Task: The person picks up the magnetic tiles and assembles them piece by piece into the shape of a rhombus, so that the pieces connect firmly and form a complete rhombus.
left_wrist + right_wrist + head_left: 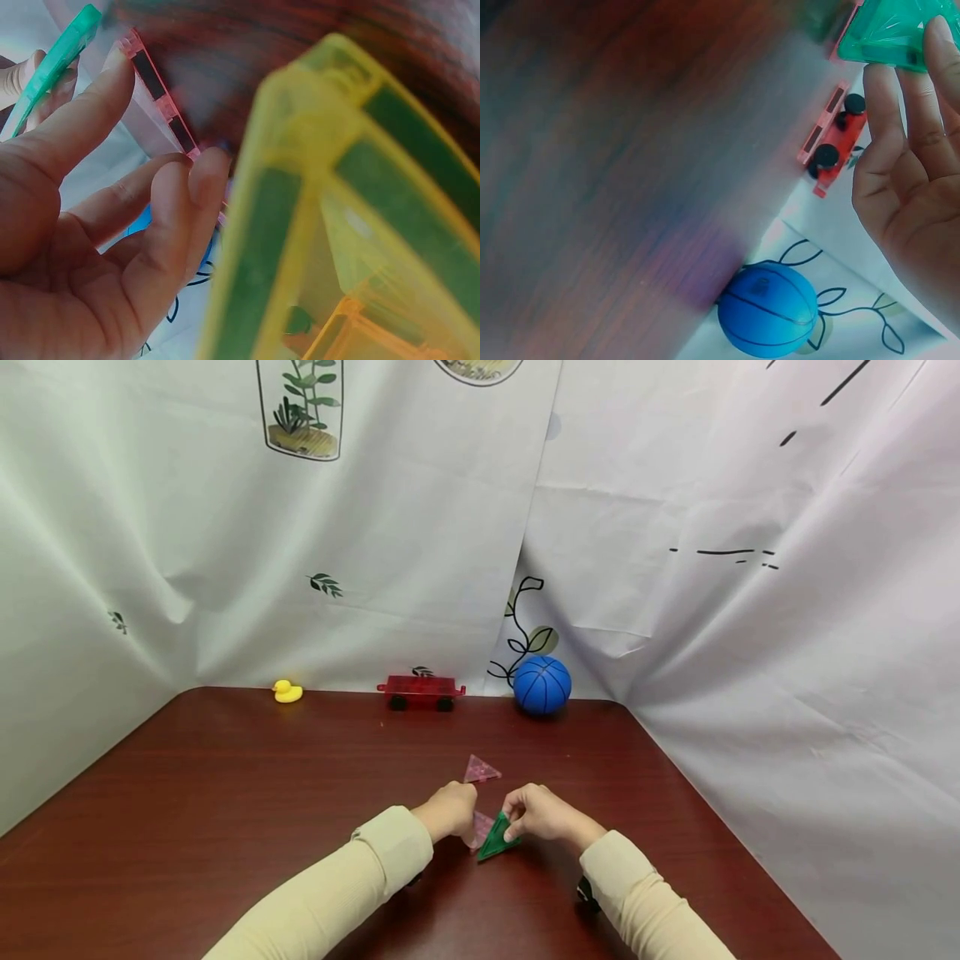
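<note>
My left hand (447, 812) holds a pink see-through triangular magnetic tile (482, 829) low over the table, thumb and fingers at its edges. In the left wrist view, dark magnet strips line that pink tile (159, 90). Close beside it, my right hand (551, 814) pinches a green triangular magnetic tile (497, 838), tilted up. The right wrist view shows the thumb across the face of the green tile (892, 34). Another pink triangular tile (480, 769) lies on the table just beyond both hands.
Yellow magnetic tiles (300, 142) and an orange tile (349, 319) loom near the left wrist. Along the table's (225, 827) back edge stand a yellow rubber duck (287, 692), a red wheeled car base (421, 687) and a blue ball (542, 685). Printed white cloth hangs behind.
</note>
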The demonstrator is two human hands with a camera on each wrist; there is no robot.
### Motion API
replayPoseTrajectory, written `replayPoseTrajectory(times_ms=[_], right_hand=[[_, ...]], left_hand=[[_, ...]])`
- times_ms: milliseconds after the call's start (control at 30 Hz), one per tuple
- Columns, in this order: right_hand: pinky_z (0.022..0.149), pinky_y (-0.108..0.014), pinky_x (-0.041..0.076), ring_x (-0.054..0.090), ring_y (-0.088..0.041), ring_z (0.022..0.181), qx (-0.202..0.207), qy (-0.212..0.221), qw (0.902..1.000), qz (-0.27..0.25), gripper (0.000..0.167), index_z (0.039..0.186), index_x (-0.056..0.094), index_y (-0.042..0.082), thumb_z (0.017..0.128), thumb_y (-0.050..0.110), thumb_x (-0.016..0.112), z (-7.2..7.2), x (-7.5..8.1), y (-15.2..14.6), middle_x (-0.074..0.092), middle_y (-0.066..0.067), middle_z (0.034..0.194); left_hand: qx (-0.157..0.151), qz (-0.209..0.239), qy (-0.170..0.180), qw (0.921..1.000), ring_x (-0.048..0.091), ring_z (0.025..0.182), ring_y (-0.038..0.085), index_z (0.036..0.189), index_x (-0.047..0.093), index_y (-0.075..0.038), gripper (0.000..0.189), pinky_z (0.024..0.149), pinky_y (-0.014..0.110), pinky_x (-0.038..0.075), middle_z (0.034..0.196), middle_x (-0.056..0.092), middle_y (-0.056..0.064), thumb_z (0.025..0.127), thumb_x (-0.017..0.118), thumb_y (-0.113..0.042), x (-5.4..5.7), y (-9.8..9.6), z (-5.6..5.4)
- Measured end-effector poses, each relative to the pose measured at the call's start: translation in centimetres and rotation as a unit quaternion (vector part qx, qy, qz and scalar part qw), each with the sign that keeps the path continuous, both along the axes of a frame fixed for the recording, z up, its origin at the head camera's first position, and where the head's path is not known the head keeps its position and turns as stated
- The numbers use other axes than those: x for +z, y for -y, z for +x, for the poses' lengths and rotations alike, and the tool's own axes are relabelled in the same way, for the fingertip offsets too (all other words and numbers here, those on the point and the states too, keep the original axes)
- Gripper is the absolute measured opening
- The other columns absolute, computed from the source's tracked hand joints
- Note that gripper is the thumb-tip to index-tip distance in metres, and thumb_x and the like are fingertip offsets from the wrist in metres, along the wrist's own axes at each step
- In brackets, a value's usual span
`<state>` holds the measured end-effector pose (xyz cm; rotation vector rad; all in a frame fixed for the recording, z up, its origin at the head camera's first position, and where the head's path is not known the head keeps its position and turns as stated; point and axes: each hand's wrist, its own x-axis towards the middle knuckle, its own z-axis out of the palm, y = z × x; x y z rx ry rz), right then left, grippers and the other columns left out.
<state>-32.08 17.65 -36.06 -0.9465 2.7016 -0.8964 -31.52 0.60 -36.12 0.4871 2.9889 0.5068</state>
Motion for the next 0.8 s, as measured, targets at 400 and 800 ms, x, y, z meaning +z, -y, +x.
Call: replayPoseTrajectory(times_ms=[400,800], right_hand=[[0.051,-0.021,0.041,0.048,-0.003,0.056,0.011,-0.012,0.9999,-0.003,0.019,0.066,0.058,0.01,0.062,0.007,0.076,0.06,-0.21,0.16,0.054,0.008,0.059],[0.053,-0.022,0.041,0.049,-0.004,0.058,-0.001,-0.004,1.0,0.005,0.02,0.067,0.058,0.011,0.062,0.008,0.077,-0.08,-0.07,0.53,0.054,0.008,0.06]], left_hand=[[-0.007,0.003,0.001,1.0,0.049,0.06,0.014,0.068,0.057,-0.007,0.035,0.054,0.028,0.044,0.065,0.052,0.003,0.047,0.085,-0.012,-0.03,-0.02,0.18],[-0.018,-0.009,0.017,0.9996,0.048,0.059,0.012,0.063,0.058,-0.009,0.027,0.053,0.026,0.043,0.061,0.052,-0.001,0.053,0.083,-0.011,0.26,0.15,0.26]])
